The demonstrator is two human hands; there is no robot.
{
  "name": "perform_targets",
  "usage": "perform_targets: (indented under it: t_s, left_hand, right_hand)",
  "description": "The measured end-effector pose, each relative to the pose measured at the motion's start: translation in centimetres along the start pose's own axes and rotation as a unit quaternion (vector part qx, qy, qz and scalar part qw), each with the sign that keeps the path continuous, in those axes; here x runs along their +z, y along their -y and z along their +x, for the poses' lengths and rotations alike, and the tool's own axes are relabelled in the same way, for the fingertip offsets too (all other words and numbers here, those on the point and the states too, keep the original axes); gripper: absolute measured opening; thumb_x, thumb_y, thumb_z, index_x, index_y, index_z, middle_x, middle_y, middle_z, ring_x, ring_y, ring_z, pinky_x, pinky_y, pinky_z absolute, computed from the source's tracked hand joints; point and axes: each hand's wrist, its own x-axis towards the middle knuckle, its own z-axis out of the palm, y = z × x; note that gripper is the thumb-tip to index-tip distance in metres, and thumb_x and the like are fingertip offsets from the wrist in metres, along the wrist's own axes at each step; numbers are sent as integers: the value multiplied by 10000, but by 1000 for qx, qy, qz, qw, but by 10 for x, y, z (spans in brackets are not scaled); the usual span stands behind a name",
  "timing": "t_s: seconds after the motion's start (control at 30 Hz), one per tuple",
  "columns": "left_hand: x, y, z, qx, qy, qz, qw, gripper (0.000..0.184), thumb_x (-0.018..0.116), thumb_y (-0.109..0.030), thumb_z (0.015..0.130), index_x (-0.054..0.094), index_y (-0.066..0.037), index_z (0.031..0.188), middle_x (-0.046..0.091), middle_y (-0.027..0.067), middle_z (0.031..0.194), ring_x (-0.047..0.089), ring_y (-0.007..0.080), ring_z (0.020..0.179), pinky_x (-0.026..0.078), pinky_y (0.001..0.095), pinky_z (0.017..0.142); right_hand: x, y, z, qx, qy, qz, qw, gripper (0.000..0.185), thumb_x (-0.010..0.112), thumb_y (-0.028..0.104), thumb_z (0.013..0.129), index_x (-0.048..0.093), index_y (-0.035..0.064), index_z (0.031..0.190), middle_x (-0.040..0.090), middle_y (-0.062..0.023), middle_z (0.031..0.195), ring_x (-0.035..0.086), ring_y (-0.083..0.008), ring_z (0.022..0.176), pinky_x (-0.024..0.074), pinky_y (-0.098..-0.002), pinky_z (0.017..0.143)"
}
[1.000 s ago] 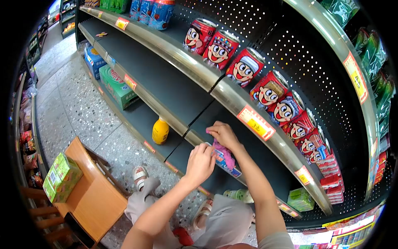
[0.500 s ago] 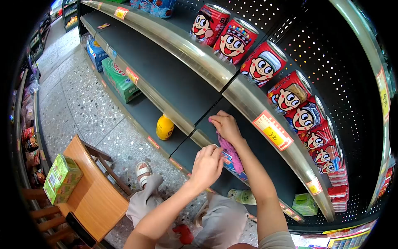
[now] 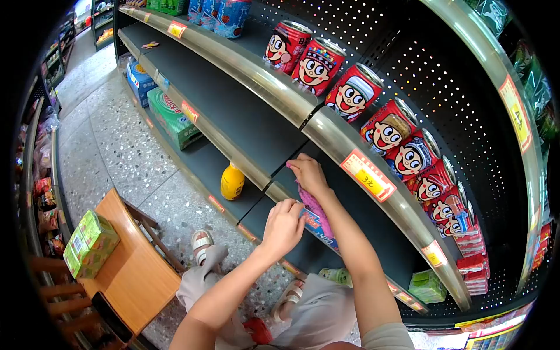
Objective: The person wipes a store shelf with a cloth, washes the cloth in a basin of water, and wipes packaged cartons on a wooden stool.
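Observation:
My right hand pinches a pink cloth over the dark middle shelf, with the cloth trailing down towards the front rail. Just to its left, my left hand has its fingers bent together over the front shelf edge; the underside of its grip is hidden. A blue label strip with white lettering lies along that edge beside my left hand. On the lower shelf, a yellow bottle stands left of my hands.
Red cans with cartoon faces line the shelf above. A green box and a blue box stand on the lower left shelf. A wooden stool bears a green carton pack. A pale green bottle lies low beside my leg.
My right hand has shifted slightly left and up with the pink cloth. My left hand has slid a little left along the shelf edge. The view has tilted slightly.

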Motion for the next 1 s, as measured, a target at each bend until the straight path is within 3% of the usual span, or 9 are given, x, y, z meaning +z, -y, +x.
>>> perform_targets:
  t_s: [0.23, 0.47, 1.0]
  left_hand:
    - [-1, -5, -5, 1, 26, 20, 999, 434, 670, -126, 850, 575, 10, 1251, 557, 234, 1329, 555, 390, 1198, 445, 460, 1004]
    - [-3, 3, -2, 1, 22, 41, 999, 474, 678, -113, 834, 565, 46, 1266, 546, 257, 1337, 545, 396, 1204, 432, 459, 1024]
    - [-4, 11, 13, -10, -6, 69, 998, 445, 652, -98, 841, 571, 91, 1236, 552, 262, 1314, 501, 401, 1269, 388, 471, 1066]
  right_hand:
    - [-14, 4, -15, 46, 46, 2, 998, 171, 648, 154, 888, 751, 102, 1015, 643, -139, 955, 649, -364, 901, 527, -448, 794]
    - [-28, -2, -33, 1, 40, 9, 999, 173, 687, 91, 854, 752, 48, 1008, 668, -140, 899, 668, -330, 846, 527, -399, 746]
    - [-20, -8, -17, 3, 30, -8, 999, 152, 686, 67, 845, 748, 51, 983, 663, -129, 885, 666, -335, 836, 527, -393, 736]
